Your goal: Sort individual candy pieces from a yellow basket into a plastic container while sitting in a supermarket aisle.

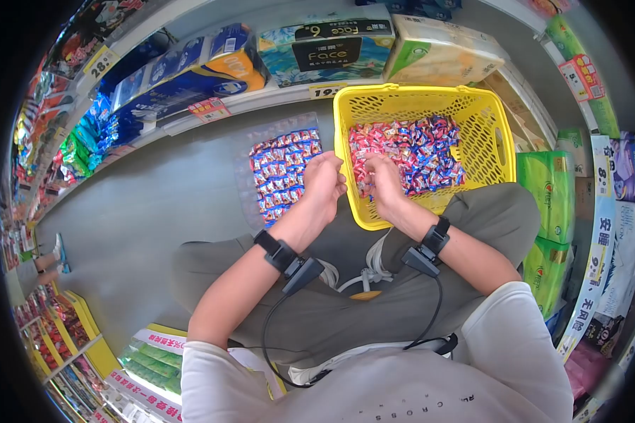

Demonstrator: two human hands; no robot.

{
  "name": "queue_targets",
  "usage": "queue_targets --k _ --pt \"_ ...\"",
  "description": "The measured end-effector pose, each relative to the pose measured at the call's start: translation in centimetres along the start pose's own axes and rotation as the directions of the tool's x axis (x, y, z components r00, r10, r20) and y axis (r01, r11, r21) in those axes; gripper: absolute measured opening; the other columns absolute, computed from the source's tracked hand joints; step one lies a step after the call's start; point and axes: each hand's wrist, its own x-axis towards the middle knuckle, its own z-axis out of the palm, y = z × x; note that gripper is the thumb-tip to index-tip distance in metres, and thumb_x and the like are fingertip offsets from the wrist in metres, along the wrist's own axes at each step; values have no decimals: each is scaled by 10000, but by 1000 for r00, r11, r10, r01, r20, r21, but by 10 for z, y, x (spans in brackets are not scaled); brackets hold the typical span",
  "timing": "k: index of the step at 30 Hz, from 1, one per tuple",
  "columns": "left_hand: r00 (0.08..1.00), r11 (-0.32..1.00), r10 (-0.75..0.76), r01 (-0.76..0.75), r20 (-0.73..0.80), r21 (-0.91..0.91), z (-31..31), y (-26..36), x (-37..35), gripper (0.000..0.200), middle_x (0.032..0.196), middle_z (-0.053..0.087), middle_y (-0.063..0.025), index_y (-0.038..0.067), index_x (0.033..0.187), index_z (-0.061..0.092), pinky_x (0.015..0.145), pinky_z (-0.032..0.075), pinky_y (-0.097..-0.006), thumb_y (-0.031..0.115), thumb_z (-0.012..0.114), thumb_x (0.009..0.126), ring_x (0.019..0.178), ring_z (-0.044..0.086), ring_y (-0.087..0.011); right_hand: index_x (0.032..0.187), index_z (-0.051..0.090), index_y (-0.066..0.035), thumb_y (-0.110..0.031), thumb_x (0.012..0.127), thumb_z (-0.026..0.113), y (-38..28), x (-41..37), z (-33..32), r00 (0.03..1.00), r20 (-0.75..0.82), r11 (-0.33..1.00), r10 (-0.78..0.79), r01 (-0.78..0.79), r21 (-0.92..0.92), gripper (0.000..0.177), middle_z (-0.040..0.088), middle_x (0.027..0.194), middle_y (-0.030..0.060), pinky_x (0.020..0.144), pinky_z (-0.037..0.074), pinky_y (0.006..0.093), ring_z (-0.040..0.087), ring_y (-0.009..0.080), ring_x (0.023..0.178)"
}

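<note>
White shirt fabric (pixel 402 395) fills the nearest edge of my head view, above olive-grey trousers (pixel 331 310) on a person who squats in a shop aisle. Black sensor bands with trailing cables wrap both wrists, the left band (pixel 279 254) and the right band (pixel 434 240).

Past them, the left hand (pixel 323 180) rests at the near left rim of a yellow plastic basket (pixel 497 141), its fingers curled inward like a loose fist. The right hand (pixel 386 182) sits just beside it, inside the basket, knuckles up and fingertips tucked down into the wrapped sweets (pixel 420 148). I cannot tell whether either hand is pinching a sweet, because the fingers hide their own tips.

The sweets are red, pink and blue, piled loose over the basket floor. To the left, on the grey floor (pixel 155 204), lies a clear bag of blue and red sweets (pixel 282 173), touching the basket's side.

My judgement is that the wrappers are small and slippery, so short, light pinches suit them better than big scoops, with the wrists low over the rim so nothing spills.

Farthest away, tissue packs (pixel 324 49) line a shelf above a yellow price tag (pixel 326 90).
</note>
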Motion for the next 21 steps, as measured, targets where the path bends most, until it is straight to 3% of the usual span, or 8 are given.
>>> queue_targets --k 5,7,8,9,12,15,17,21 --pt "999 999 -54 54 -2 3 5 0 -28 241 853 570 11 111 1110 537 654 442 -273 75 556 873 722 544 -107 1070 562 -47 -114 859 578 3 29 -16 995 -83 996 -50 43 -81 223 562 872 30 562 431 251 514 90 700" --pt "994 994 -105 106 -40 2 6 -3 -37 331 892 568 1 105 1181 515 673 444 -277 72 577 857 761 553 -118 1143 561 -19 -131 797 658 8 49 -24 967 -227 950 -112 36 -311 376 611 971 99 693 487 325 580 163 812" --pt "987 988 -153 153 38 8 2 -2 -36 386 922 564 -7 95 1224 492 692 445 -283 76 589 851 785 554 -126 1210 567 -13 -156 746 706 15 69 -33 955 -262 908 -140 18 -419 505 621 1097 179 832 485 372 603 234 917" --pt "974 980 -197 196 115 20 -1 -2 -33 443 952 560 -14 86 1267 469 710 446 -290 80 601 844 810 554 -133 1246 579 -37 -177 732 713 3 80 -42 987 -160 882 -28 -51 -468 549 599 1179 209 897 478 375 605 271 985" --pt "959 975 -219 220 178 12 0 -2 -29 418 937 565 -3 70 1247 482 733 444 -277 105 613 852 806 546 -126 1227 625 -85 -195 723 704 8 134 -67 904 -384 829 -187 -64 -556 522 542 1296 224 1024 425 441 515 378 1203" --pt "956 974 -221 228 191 -12 4 9 -33 381 926 571 6 75 1222 503 736 442 -267 117 613 860 810 544 -121 1281 575 -95 -249 749 703 -13 157 -98 836 -498 575 -228 -297 -762 568 488 1339 216 1044 413 487 479 403 1235" --pt "956 973 -220 229 193 -29 5 16 -35 355 921 574 12 80 1204 517 734 441 -264 123 610 865 811 543 -118 1303 527 -94 -292 759 720 -18 151 -106 741 -569 520 -356 -349 -779 610 461 1358 196 1042 415 494 450 388 1265" --pt "962 975 -206 216 180 -40 2 19 -30 282 918 578 24 91 1144 540 738 440 -263 133 605 873 811 542 -111 1438 323 -77 -361 723 797 -1 173 -146 700 -585 464 -408 -393 -794 904 349 1459 176 1066 386 519 375 399 1318"
